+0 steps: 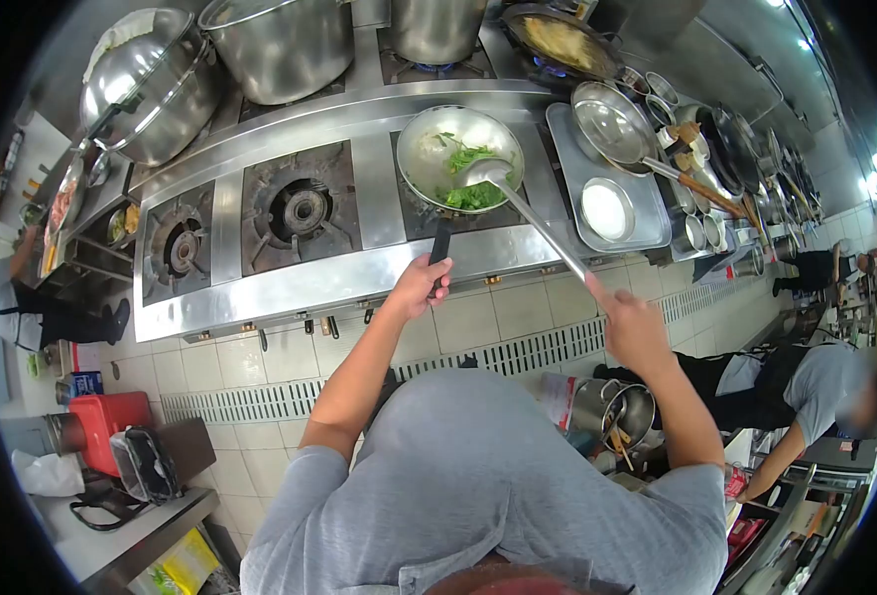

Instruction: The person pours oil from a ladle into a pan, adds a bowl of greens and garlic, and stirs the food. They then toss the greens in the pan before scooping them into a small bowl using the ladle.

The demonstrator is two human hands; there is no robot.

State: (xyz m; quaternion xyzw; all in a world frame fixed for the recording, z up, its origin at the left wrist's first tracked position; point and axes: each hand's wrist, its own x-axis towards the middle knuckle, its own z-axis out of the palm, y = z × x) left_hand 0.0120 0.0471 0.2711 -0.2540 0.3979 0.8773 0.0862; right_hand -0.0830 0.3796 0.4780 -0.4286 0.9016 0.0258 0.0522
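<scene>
My left hand [422, 286] is closed round the black handle of a frying pan [426, 149] that sits over a stove burner. Green leafy vegetables [474, 196] lie in the pan, mostly on its right side. My right hand [633, 325] grips the far end of a long metal ladle [538, 220], its index finger stretched along the handle. The bowl of the ladle rests among the greens inside the pan.
Left of the pan is a bare burner [303, 205]. On the right, a metal tray [647, 230] holds a bowl of white contents [607, 209] and a strainer [612, 124]. Large pots [285, 50] stand behind. Other people work at far left and right.
</scene>
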